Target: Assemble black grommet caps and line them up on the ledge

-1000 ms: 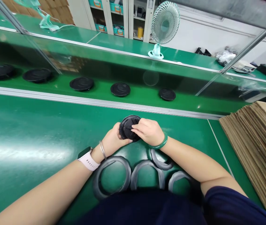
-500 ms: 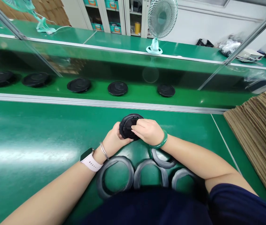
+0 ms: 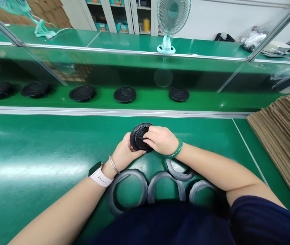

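A black round part [image 3: 140, 144] with a ringed rim is tilted up above the green table, its inner face toward me. My left hand [image 3: 125, 152] is closed around its left and lower edge, thumb along the bottom. The fingers of my right hand [image 3: 162, 140] pinch a thin raised bar near the middle of the same part and cover its right side. Below my hands, grey rings lie on the table: one ring [image 3: 145, 192] at left, a second ring [image 3: 151, 190] in the middle, and others to the right, partly hidden by my arm and body.
Beyond a metal rail [image 3: 83, 111], several black round discs [image 3: 124, 95] lie in a row on a green belt [image 3: 150, 102]. A stack of cardboard [image 3: 283, 136] stands at the right. A fan [image 3: 173, 17] stands on the far green shelf behind a clear panel.
The view has shifted slightly. My right fingers have moved a little on the black part, and the thin bar shows more clearly between them. My left hand keeps its hold.
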`<state>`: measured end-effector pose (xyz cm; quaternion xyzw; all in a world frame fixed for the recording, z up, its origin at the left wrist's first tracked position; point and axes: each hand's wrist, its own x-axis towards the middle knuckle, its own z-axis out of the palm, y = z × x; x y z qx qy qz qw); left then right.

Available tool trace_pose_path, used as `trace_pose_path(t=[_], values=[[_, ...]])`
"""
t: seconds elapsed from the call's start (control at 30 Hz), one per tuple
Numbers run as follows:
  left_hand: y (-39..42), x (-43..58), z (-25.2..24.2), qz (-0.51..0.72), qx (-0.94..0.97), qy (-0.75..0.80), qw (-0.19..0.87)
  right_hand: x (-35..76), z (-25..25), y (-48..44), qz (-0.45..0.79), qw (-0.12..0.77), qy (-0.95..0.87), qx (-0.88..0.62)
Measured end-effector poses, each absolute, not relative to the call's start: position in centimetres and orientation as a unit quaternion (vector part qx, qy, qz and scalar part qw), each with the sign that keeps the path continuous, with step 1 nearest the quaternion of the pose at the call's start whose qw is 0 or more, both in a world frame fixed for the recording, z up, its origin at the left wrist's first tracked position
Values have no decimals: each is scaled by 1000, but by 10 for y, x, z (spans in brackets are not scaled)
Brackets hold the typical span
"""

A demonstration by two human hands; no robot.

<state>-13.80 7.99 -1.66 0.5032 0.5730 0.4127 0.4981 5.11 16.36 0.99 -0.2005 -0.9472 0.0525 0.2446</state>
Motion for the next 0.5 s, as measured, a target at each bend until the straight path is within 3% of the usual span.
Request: trace_pose_path(t=[0.5], values=[[80,-140,-19,416,523,571,477,50,18,164,99,206,-951,-210]])
